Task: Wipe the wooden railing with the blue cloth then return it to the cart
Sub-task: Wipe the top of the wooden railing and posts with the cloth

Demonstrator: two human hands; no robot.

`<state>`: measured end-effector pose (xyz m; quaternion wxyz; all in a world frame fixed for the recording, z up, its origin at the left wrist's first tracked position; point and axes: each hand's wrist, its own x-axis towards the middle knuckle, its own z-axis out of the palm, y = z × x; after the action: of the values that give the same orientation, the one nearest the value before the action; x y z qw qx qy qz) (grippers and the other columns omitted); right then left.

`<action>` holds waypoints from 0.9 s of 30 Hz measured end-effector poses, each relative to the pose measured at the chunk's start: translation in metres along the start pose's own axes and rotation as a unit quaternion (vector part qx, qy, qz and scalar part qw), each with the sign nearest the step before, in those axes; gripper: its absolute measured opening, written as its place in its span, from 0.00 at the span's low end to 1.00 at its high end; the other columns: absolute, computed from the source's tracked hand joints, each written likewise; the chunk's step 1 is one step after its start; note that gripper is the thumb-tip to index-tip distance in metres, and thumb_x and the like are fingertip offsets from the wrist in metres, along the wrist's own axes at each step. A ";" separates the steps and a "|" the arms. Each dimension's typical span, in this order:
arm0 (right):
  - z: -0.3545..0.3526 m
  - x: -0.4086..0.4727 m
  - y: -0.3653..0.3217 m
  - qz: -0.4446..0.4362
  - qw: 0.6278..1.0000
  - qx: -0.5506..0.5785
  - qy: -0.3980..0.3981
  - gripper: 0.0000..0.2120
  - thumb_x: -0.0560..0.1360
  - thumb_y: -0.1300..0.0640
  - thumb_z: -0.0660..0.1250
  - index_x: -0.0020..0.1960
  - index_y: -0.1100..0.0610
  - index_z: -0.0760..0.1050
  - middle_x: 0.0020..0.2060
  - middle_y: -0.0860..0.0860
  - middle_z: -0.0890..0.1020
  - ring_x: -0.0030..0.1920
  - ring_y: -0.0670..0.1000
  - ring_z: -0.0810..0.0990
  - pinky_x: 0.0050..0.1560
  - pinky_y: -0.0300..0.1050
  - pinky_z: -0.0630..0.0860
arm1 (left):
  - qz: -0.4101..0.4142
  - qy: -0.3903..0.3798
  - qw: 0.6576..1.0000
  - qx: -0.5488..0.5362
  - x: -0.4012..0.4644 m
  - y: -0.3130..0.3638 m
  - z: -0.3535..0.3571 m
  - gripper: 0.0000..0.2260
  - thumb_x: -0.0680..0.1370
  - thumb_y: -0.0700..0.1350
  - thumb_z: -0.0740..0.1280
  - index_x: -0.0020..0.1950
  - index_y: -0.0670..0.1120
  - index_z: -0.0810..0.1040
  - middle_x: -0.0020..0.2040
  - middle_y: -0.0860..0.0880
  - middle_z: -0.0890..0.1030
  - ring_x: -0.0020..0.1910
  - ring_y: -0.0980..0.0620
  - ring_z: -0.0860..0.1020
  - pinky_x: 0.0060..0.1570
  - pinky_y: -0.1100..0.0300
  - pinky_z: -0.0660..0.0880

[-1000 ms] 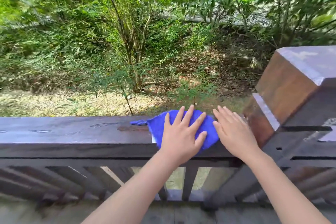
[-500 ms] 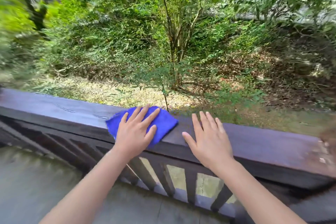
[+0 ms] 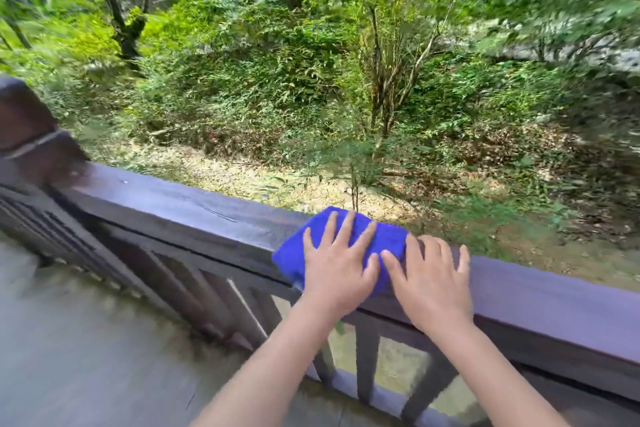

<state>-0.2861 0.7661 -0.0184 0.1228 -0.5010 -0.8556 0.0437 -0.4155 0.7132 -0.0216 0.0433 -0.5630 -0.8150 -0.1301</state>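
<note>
The blue cloth lies flat on the top of the dark wooden railing, which runs from upper left to lower right. My left hand presses down on the cloth with its fingers spread. My right hand rests flat on the rail right beside it, its thumb and forefinger touching the cloth's right edge. The cart is not in view.
A thick wooden post ends the railing at the far left. Slanted balusters run below the rail, above a grey deck floor. Shrubs, trees and leaf-strewn ground lie beyond the railing.
Both hands and the cloth have slid left along the rail. The right post has left the view and the left post has come in. My right hand has closed up against the cloth.
</note>
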 end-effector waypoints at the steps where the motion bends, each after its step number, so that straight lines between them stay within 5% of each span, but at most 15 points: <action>1: 0.003 0.001 -0.005 0.001 1.000 -0.007 0.012 0.33 0.73 0.36 0.44 0.66 0.56 0.67 0.60 0.57 0.75 0.66 0.57 0.68 0.69 0.66 0.56 | 0.032 0.006 0.999 0.004 0.001 -0.014 -0.003 0.24 0.74 0.58 0.50 0.71 0.59 0.61 0.75 0.48 0.62 0.75 0.46 0.56 0.69 0.36 0.51; 8: 0.015 0.017 -0.063 -0.002 0.999 -0.045 -0.005 0.39 0.72 0.32 0.36 0.71 0.54 0.61 0.62 0.56 0.73 0.66 0.57 0.67 0.70 0.63 0.56 | 0.080 0.007 0.996 0.045 0.016 -0.141 -0.021 0.23 0.74 0.56 0.50 0.69 0.58 0.65 0.72 0.50 0.68 0.71 0.48 0.66 0.68 0.36 0.56; 15: 0.033 0.041 -0.148 -0.049 0.997 -0.032 -0.039 0.32 0.75 0.36 0.44 0.72 0.53 0.55 0.65 0.57 0.70 0.67 0.57 0.64 0.71 0.64 0.52 | 0.012 0.017 0.998 0.051 0.026 -0.269 -0.041 0.27 0.72 0.57 0.44 0.71 0.60 0.62 0.75 0.51 0.62 0.74 0.51 0.60 0.70 0.43 0.56; 22: 0.053 0.059 -0.227 -0.073 0.996 -0.004 -0.049 0.30 0.76 0.38 0.45 0.72 0.56 0.56 0.67 0.58 0.68 0.68 0.59 0.62 0.70 0.65 0.51 | -0.244 -0.003 0.969 -0.022 0.042 -0.268 -0.038 0.22 0.77 0.54 0.51 0.72 0.60 0.58 0.78 0.50 0.52 0.76 0.48 0.48 0.70 0.35 0.43; 27: 0.059 0.063 -0.232 -0.047 0.999 -0.010 -0.007 0.29 0.75 0.38 0.46 0.70 0.52 0.61 0.64 0.56 0.73 0.66 0.57 0.67 0.70 0.62 0.56 | -0.106 0.001 0.994 0.000 0.026 -0.248 -0.031 0.23 0.77 0.57 0.50 0.72 0.61 0.56 0.78 0.48 0.52 0.76 0.47 0.48 0.69 0.34 0.44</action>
<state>-0.5273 0.7091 -0.0191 0.1136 -0.4608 -0.8796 0.0329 -0.6576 0.6467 -0.0266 0.0301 -0.4730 -0.8702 -0.1344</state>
